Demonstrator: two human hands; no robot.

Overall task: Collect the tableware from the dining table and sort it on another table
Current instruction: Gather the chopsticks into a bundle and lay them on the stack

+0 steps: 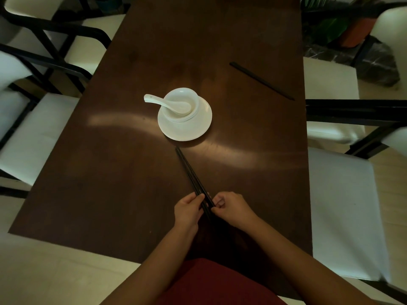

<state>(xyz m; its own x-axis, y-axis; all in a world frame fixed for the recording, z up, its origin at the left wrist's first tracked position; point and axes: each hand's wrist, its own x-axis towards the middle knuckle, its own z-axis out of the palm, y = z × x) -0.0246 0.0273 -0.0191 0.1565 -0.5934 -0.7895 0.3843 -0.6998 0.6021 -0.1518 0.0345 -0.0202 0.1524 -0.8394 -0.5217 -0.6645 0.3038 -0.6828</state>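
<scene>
Black chopsticks [189, 170] lie bundled on the dark wooden table [123, 172], pointing away from me toward a white plate [187, 129]. My left hand [188, 211] and my right hand [231, 206] both pinch their near ends, one from each side. On the plate stands a white bowl [193, 100] with a white soup spoon [167, 103] resting in it, its handle sticking out to the left. Another black pair of chopsticks [261, 80] lies at the far right of the table.
White-cushioned chairs with black frames stand along both sides, among them one at the left [33, 133] and one at the right [343, 212]. Potted plants [343, 25] are at the far right corner. The table's near edge is close to my body.
</scene>
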